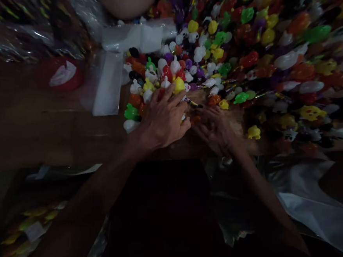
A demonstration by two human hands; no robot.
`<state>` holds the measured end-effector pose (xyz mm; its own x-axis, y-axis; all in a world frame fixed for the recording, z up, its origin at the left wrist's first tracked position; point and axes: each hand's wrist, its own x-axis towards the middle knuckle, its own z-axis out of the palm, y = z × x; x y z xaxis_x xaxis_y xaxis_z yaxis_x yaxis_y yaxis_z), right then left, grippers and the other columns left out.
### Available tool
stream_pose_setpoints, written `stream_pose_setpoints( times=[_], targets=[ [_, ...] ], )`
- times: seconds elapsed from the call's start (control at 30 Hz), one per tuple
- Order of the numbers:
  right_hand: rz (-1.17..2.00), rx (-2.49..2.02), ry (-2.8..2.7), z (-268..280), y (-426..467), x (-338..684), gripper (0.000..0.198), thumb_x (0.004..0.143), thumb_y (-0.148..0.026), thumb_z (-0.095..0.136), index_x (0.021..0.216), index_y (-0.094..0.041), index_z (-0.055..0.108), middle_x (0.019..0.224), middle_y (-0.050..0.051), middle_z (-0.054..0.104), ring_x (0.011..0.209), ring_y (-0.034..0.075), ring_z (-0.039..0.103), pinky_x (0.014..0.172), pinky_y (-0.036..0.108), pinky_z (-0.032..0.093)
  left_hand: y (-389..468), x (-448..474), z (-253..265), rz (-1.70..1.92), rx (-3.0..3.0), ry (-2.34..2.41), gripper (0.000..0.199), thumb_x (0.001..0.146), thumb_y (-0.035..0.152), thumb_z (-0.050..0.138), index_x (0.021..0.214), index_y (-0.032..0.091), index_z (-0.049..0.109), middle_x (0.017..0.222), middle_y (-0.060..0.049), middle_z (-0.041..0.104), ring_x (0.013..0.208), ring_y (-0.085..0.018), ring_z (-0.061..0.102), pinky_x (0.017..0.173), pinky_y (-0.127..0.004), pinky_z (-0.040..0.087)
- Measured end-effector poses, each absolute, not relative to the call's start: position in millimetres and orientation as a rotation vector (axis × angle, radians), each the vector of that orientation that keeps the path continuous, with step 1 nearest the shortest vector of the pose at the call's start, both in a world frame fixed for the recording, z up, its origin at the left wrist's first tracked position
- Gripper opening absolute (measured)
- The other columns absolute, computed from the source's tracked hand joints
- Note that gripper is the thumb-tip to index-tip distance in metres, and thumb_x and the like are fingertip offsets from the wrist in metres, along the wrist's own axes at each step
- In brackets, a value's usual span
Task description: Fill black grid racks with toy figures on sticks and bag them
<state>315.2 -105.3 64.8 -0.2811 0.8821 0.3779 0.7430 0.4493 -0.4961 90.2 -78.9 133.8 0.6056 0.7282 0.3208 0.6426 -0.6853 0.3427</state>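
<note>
My left hand (166, 118) lies palm down over small plastic figures, its fingers spread and touching several of them. A yellow figure (179, 85) sits at its fingertips, with red and white ones close by. Left of this hand are a green figure (131, 112) and a white rounded one (130, 126). My right hand (215, 125) is low over the wooden tabletop, dim and blurred, its fingers pointing left; whether they hold anything cannot be made out. Near its fingertips are a thin dark stick (194, 104) and an orange piece (194, 120).
A large heap of coloured figures (293, 70) covers the back and right of the table (41, 135). Clear plastic bags (108, 85) lie at left, beside a red round container (65, 74). A pale basin (127, 0) stands behind. More plastic sheeting (310, 204) hangs at lower right.
</note>
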Motion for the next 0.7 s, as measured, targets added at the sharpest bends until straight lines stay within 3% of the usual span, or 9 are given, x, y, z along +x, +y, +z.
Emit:
stream_pose_setpoints(
  times=[0.1,0.23,0.37,0.5,0.57,0.63,0.7],
  targets=[
    [0.185,-1.367,-1.844,74,-118,329,0.032,0.094,-0.035,0.064,0.123,-0.022,0.068,0.110,0.010,0.073,0.102,0.026,0.066,0.091,0.045,0.053,-78,91,135,0.585,2.684,1.143,0.026,0.089,0.027,0.056,0.109,0.019,0.071,0.150,-0.010,0.055,0.150,-0.039,0.035,0.122,-0.063,0.026],
    [-0.003,-1.541,-1.739,79,-138,343,0.023,0.098,-0.026,0.054,0.105,-0.019,0.074,0.095,0.011,0.074,0.085,0.022,0.068,0.076,0.037,0.054,-88,94,148,0.629,2.725,1.139,0.029,0.095,0.036,0.057,0.111,0.016,0.069,0.148,-0.012,0.057,0.146,-0.039,0.041,0.120,-0.061,0.031],
    [-0.017,-1.540,-1.848,66,-154,335,0.026,0.097,-0.021,0.052,0.112,-0.022,0.072,0.097,0.008,0.073,0.085,0.022,0.068,0.074,0.036,0.054,-101,77,177,0.991,2.655,1.161,0.027,0.099,0.040,0.053,0.107,0.020,0.069,0.135,-0.009,0.068,0.136,-0.030,0.056,0.118,-0.053,0.041],
    [-0.021,-1.528,-1.675,52,-167,309,0.032,0.098,-0.022,0.053,0.125,-0.028,0.069,0.091,0.006,0.073,0.076,0.020,0.067,0.073,0.034,0.056,-93,28,171,1.537,1.963,1.498,0.025,0.101,0.039,0.048,0.107,0.027,0.070,0.120,0.002,0.073,0.124,-0.024,0.064,0.117,-0.047,0.044],
    [0.073,-1.493,-1.582,41,-166,293,0.038,0.099,-0.029,0.052,0.136,-0.029,0.063,0.110,0.009,0.073,0.097,0.024,0.069,0.088,0.040,0.056,-80,1,145,1.592,1.529,1.423,0.035,0.099,0.052,0.047,0.103,0.026,0.070,0.116,0.004,0.074,0.126,-0.028,0.062,0.120,-0.048,0.040],
    [0.289,-1.352,-1.506,28,-156,276,0.048,0.102,-0.038,0.044,0.149,-0.029,0.050,0.139,0.012,0.062,0.127,0.028,0.060,0.105,0.047,0.051,-65,-16,115,1.558,1.397,1.355,0.052,0.097,0.061,0.034,0.111,0.023,0.066,0.119,-0.006,0.075,0.123,-0.029,0.065,0.111,-0.056,0.048],
    [0.503,-1.180,-1.406,15,-135,261,0.055,0.104,-0.044,0.031,0.157,-0.030,0.036,0.156,0.011,0.047,0.141,0.028,0.050,0.112,0.051,0.046,-55,-16,88,1.531,1.300,1.303,0.063,0.098,0.064,0.024,0.124,0.019,0.061,0.134,-0.014,0.068,0.128,-0.029,0.063,0.111,-0.055,0.048]
  ],
)
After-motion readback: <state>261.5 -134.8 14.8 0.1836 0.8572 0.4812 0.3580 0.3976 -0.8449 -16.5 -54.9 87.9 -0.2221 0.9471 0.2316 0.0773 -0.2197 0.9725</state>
